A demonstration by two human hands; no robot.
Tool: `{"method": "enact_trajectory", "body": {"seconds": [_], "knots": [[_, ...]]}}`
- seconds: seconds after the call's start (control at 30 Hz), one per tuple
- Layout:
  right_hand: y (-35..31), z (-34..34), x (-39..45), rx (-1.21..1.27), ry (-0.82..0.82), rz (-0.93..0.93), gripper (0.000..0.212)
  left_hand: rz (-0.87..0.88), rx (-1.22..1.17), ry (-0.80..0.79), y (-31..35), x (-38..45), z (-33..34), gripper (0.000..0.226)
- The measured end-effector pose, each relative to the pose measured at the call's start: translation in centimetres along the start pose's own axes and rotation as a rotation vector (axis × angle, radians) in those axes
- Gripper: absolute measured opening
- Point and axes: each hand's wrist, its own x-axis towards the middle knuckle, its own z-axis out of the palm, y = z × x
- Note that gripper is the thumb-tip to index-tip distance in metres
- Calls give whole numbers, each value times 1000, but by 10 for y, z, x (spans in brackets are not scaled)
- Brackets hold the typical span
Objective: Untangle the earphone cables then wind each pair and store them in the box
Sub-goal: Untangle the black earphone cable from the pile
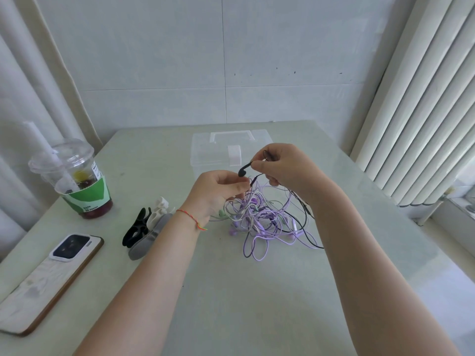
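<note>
A tangle of earphone cables, purple, white, pale green and black, lies on the table in front of a clear plastic box with a shut lid and white latch. My right hand is raised above the tangle and pinches a black earbud by its stem, its black cable trailing down past my wrist. My left hand pinches cables at the top of the tangle, just below the earbud.
Black, white and grey cable winders lie left of the tangle. A plastic cup with a dark drink stands at the left, a phone lies face down near the left edge. Curtains hang on both sides.
</note>
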Motion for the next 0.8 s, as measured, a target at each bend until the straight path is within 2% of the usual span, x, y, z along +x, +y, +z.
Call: {"method": "enact_trajectory", "body": {"seconds": [0.1, 0.2, 0.37, 0.47, 0.63, 0.8], "knots": [[3, -2, -1, -160, -21, 8, 4, -41, -94, 43, -2, 2, -3, 4], [4, -2, -1, -220, -32, 5, 4, -66, -94, 75, -4, 4, -3, 6], [0, 1, 0, -145, 8, -45, 4, -57, 1, -70, -2, 1, 2, 20], [-1, 2, 0, -80, 33, -55, 4, -13, 111, -53, -2, -1, 8, 30], [1, 1, 3, -106, 81, -56, 4, 58, 95, -32, -1, -2, 7, 16], [3, -1, 5, -162, 79, -42, 8, 15, 47, -81, 0, -4, 2, 13]]}}
